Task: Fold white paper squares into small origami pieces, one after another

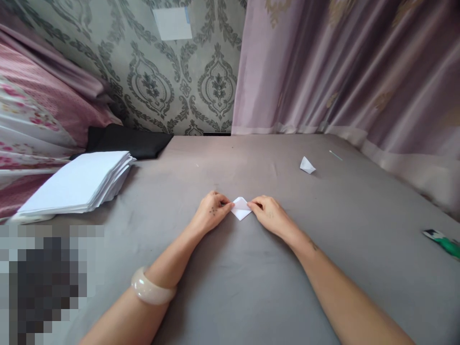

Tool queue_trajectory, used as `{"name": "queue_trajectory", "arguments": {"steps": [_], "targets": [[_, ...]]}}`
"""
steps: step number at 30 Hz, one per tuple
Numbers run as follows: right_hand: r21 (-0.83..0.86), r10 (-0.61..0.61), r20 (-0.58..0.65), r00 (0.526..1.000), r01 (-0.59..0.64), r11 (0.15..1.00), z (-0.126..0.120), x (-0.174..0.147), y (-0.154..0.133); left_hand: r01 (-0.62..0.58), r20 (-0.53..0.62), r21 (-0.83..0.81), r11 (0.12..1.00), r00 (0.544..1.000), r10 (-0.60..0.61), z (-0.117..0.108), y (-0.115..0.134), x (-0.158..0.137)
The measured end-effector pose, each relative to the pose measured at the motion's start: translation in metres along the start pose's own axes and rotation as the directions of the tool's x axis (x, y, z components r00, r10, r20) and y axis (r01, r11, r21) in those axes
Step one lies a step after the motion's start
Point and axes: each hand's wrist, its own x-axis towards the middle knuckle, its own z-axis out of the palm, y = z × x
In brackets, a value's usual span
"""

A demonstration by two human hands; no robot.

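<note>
A small folded piece of white paper [240,209] is held between my two hands, just above or on the grey cloth surface [244,278]. It has a diamond-like outline with a crease across its middle. My left hand [212,211] pinches its left corner between thumb and fingers. At the opposite corner, my right hand [270,214] grips it the same way. A pale bangle [153,287] circles my left forearm. Farther off to the right stands another small folded white paper piece [307,165], apart from both hands.
A thick stack of white paper [77,182] lies at the left, with a black folded item [129,140] behind it. Near the right edge is a green object [447,244]. A thin cotton swab-like stick [336,155] lies at the back right. Curtains [305,67] border the surface.
</note>
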Motion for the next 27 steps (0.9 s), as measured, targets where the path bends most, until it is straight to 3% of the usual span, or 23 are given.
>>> {"name": "queue_trajectory", "arguments": {"steps": [5,7,17,27], "targets": [[0.221,0.175,0.250,0.952,-0.232,0.947,-0.014,0.009,0.006,0.048,0.025,-0.029,0.998,0.999,-0.047,0.000,-0.003,0.004],[0.272,0.198,0.290,0.936,-0.279,0.921,-0.018,0.009,0.006,0.047,0.035,-0.032,0.998,0.998,-0.045,-0.001,-0.003,0.005],[0.215,0.158,0.236,0.959,-0.210,0.954,-0.014,0.005,0.006,0.056,0.032,-0.018,0.998,0.998,-0.055,0.000,0.001,0.004],[-0.024,0.096,0.120,0.988,-0.094,0.995,-0.009,0.001,-0.006,0.049,0.013,0.053,0.997,0.999,-0.050,0.003,0.004,0.005]]}}
